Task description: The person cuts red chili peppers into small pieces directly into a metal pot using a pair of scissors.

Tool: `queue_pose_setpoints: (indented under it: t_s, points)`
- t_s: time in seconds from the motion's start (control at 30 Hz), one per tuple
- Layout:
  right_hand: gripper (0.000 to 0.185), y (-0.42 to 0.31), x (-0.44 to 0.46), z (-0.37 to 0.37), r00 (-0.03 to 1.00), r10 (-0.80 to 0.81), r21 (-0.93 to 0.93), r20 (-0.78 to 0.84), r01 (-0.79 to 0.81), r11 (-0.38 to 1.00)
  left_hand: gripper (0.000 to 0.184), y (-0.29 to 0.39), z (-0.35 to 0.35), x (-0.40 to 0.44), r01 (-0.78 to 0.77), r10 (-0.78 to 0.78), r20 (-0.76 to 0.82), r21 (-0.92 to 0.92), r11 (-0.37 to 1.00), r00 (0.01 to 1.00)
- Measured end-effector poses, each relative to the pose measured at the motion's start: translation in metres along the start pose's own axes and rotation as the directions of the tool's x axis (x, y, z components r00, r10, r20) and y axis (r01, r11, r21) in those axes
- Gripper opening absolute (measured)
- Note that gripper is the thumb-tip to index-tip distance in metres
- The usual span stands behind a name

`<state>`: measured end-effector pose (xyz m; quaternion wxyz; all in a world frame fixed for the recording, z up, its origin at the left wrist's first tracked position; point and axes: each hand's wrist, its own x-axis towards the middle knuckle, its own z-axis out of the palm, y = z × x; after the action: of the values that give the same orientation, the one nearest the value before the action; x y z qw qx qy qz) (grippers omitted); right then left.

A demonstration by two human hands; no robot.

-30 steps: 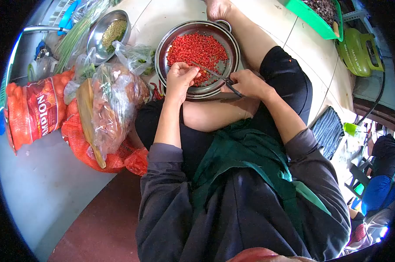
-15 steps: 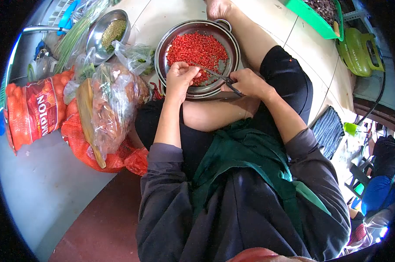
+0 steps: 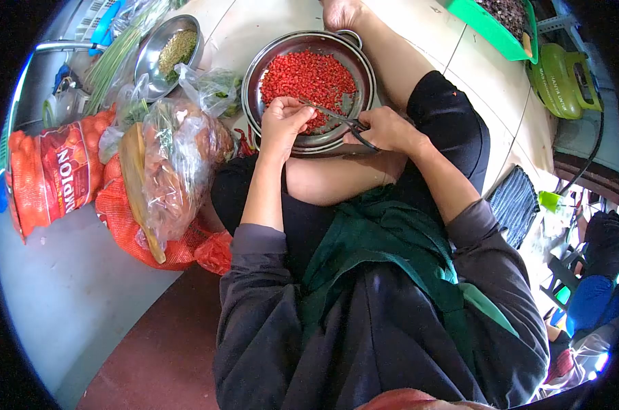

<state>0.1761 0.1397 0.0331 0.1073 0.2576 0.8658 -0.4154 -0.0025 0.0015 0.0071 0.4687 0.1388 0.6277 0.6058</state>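
My right hand (image 3: 389,130) grips a pair of scissors (image 3: 350,123) by its dark handles, at the near right rim of a steel pot (image 3: 250,75). Small cut pieces of red chili (image 3: 306,75) cover much of the pot's bottom. Over the pot's near left side, the fingers of my left hand (image 3: 286,117) are pinched together, and the scissor blades reach to their tips. What the pinch holds is too small and hidden to make out. Some whole red chilies (image 3: 245,143) lie just left of the pot.
At left are a clear plastic bag (image 3: 176,171), red net sacks (image 3: 63,164) and a metal bowl (image 3: 170,58) of greenish bits. A green gas cylinder (image 3: 559,82) and a green container (image 3: 497,31) stand at right. My bare foot (image 3: 342,14) rests beyond the pot.
The scissor handles have spread a little further apart in my right hand. My left hand stays pinched in nearly the same place over the pot.
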Motion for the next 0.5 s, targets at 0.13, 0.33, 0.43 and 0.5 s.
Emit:
queue_pose_setpoints:
  t_s: [0.13,0.33,0.43,0.5]
  points:
    - [0.053,0.0043,-0.0014,0.0009,1.000,-0.002,0.074,-0.028,0.004,0.997,0.022,0.0032,0.0016,-0.0023,0.013,-0.013,-0.007,-0.034,0.999,1.000]
    - [0.054,-0.0009,-0.0013,0.0010,0.999,0.037,0.049,0.019,-0.038,0.998,0.022,-0.0003,-0.0001,0.0003,-0.007,0.007,-0.006,-0.010,1.000,1.000]
    - [0.049,0.0022,0.0014,0.0032,1.000,0.018,-0.006,-0.017,-0.018,1.000,0.022,0.0007,0.0015,0.0003,-0.012,0.012,-0.003,0.010,1.000,1.000]
    - [0.048,0.0028,0.0011,0.0030,0.999,0.013,-0.009,-0.031,-0.013,1.000,0.023,0.0005,0.0020,0.0000,-0.013,0.013,-0.002,0.004,1.000,1.000]
